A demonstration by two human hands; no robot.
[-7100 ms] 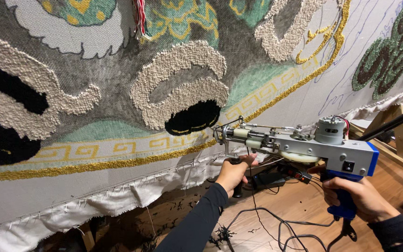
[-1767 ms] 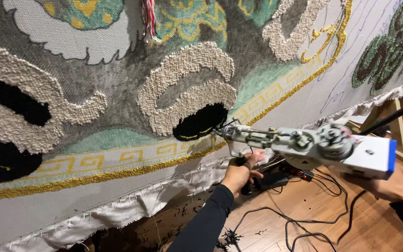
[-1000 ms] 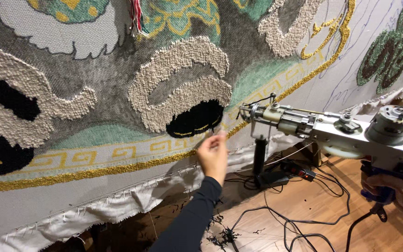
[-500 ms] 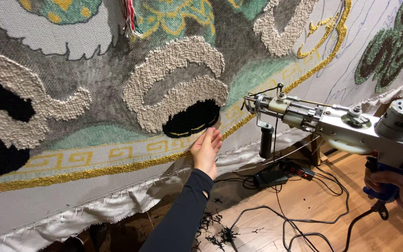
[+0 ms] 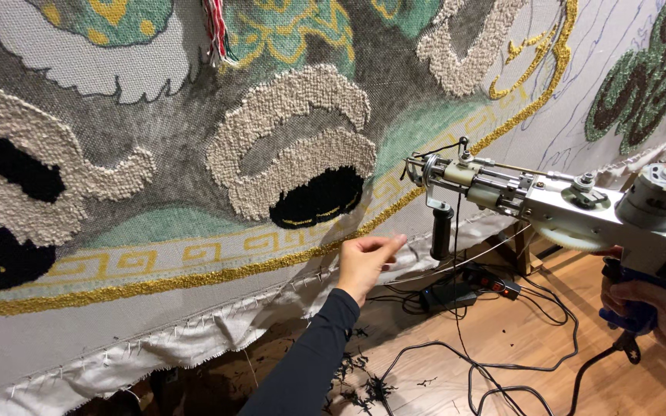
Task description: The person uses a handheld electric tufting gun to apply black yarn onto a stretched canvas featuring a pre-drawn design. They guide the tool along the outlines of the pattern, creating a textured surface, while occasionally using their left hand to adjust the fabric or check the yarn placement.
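A large tufted rug cloth (image 5: 194,192) hangs stretched before me, with cream loops, black patches, green areas and a gold border line. My right hand (image 5: 660,308) grips the blue handle of a tufting gun (image 5: 564,204), whose needle end points left, just off the cloth near the gold border. My left hand (image 5: 365,258) hovers below the gun's tip by the cloth's lower edge. Its fingers are pinched together, possibly on a thin thread that runs toward the gun.
A black power strip (image 5: 472,285) and tangled cables (image 5: 502,362) lie on the wooden floor below, with dark yarn scraps (image 5: 364,381). The white stapled cloth hem (image 5: 156,343) hangs along the bottom. A wooden frame leg (image 5: 522,246) stands behind the gun.
My left hand let go of the gun's front grip, touched the cloth near the black patch, and now has drawn back with fingers pinched. The gun swung up and right.
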